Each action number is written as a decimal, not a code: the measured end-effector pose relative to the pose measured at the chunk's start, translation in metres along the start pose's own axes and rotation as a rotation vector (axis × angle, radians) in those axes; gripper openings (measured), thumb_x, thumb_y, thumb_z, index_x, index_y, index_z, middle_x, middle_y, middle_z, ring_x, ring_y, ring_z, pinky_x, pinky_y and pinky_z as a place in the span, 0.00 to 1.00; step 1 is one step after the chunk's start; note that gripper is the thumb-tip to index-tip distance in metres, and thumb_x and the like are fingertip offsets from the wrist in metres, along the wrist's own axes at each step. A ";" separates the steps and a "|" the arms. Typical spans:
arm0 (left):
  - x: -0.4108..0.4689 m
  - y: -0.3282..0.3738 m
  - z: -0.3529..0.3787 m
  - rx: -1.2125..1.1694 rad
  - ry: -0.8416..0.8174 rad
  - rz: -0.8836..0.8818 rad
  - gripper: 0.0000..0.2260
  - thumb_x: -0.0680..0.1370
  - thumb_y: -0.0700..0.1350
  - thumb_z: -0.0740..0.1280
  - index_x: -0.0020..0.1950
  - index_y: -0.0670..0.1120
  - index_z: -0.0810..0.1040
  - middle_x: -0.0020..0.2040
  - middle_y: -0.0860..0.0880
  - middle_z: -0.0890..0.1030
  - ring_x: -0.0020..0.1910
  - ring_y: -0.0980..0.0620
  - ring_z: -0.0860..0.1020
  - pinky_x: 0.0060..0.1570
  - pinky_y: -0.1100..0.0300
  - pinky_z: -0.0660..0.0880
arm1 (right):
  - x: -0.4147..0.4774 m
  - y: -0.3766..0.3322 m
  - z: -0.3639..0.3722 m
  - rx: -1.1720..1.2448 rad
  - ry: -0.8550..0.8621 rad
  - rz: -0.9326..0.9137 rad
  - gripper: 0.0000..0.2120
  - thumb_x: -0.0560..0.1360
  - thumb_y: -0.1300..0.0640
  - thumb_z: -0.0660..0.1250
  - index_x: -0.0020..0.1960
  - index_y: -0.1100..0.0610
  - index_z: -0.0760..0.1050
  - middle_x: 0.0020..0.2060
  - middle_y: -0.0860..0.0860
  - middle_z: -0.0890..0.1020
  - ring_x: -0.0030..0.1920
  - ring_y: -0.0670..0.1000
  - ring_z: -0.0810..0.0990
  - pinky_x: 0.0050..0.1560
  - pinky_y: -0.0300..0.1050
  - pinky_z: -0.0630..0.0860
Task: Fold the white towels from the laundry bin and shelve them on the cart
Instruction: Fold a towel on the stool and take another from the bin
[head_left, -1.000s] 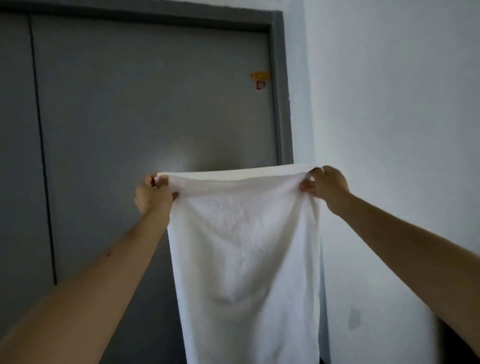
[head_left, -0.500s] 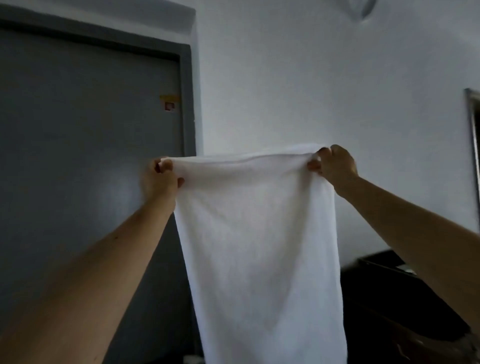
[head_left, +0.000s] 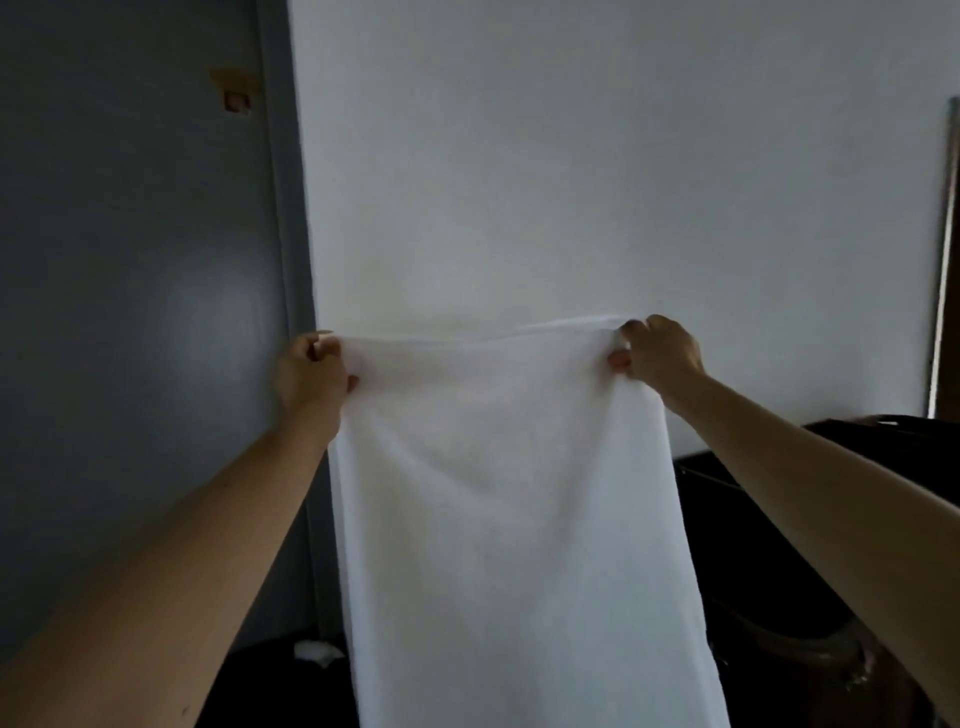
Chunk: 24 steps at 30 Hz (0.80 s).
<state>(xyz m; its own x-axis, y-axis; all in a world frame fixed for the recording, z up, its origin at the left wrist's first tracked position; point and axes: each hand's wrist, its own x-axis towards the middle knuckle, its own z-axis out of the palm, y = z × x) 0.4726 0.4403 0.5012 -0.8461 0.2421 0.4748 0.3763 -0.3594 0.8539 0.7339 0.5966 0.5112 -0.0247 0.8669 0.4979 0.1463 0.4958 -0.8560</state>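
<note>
Hands raised, arms outstretched: left hand and right hand each pinch a top corner of the white towel, which hangs flat between them, pale wall behind it. A slack pinch could drop one corner, skewing the fold.

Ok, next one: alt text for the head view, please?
A white towel hangs open, held up by its top corners: the left hand and right hand each grip one. Behind are a white wall and a grey door.
</note>
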 end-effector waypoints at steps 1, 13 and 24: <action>0.002 -0.010 0.005 0.011 0.007 -0.004 0.12 0.81 0.40 0.58 0.62 0.39 0.74 0.51 0.46 0.72 0.48 0.49 0.72 0.27 0.69 0.74 | 0.004 0.012 0.008 -0.008 -0.002 0.010 0.10 0.74 0.56 0.57 0.35 0.57 0.68 0.39 0.63 0.83 0.47 0.63 0.80 0.53 0.58 0.77; 0.027 -0.064 0.033 0.061 0.073 -0.082 0.09 0.80 0.39 0.58 0.59 0.42 0.74 0.51 0.47 0.73 0.48 0.51 0.73 0.42 0.58 0.78 | 0.045 0.067 0.056 0.020 -0.060 0.048 0.11 0.74 0.56 0.57 0.34 0.56 0.66 0.40 0.61 0.81 0.46 0.62 0.81 0.51 0.59 0.78; -0.088 -0.044 0.009 0.186 0.216 -0.036 0.11 0.80 0.42 0.59 0.61 0.40 0.74 0.53 0.45 0.74 0.49 0.51 0.74 0.44 0.59 0.78 | 0.012 0.100 -0.020 -0.015 -0.213 -0.007 0.12 0.76 0.56 0.57 0.34 0.54 0.64 0.37 0.55 0.78 0.36 0.53 0.79 0.29 0.33 0.71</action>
<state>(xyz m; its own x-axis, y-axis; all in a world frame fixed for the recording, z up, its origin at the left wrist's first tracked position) 0.5338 0.4433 0.4239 -0.9137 0.0469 0.4036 0.3900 -0.1778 0.9035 0.7675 0.6556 0.4345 -0.2340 0.8554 0.4622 0.1599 0.5028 -0.8495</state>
